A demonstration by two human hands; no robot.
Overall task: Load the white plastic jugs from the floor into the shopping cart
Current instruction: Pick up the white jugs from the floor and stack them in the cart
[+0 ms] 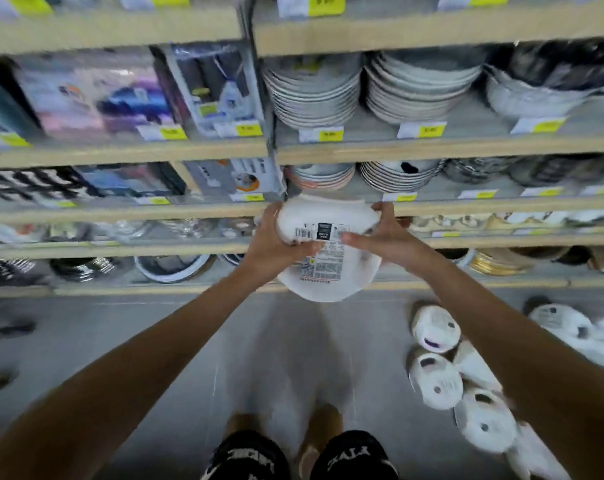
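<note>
A white plastic jug (331,275) with a barcode label on its underside is held up in front of the shelves, base toward me. My left hand (276,242) grips its left side and my right hand (385,237) grips its right side, thumb across the label. Several more white jugs (435,329) lie on their sides on the grey floor at the right, partly hidden behind my right forearm. No shopping cart is in view.
Wooden shelves (127,249) fill the upper half, holding stacked plates (314,95), bowls and boxed goods with yellow price tags. Grey floor (120,341) spreads below. My knees in black patterned shorts (352,455) show at the bottom edge. The picture is motion-blurred.
</note>
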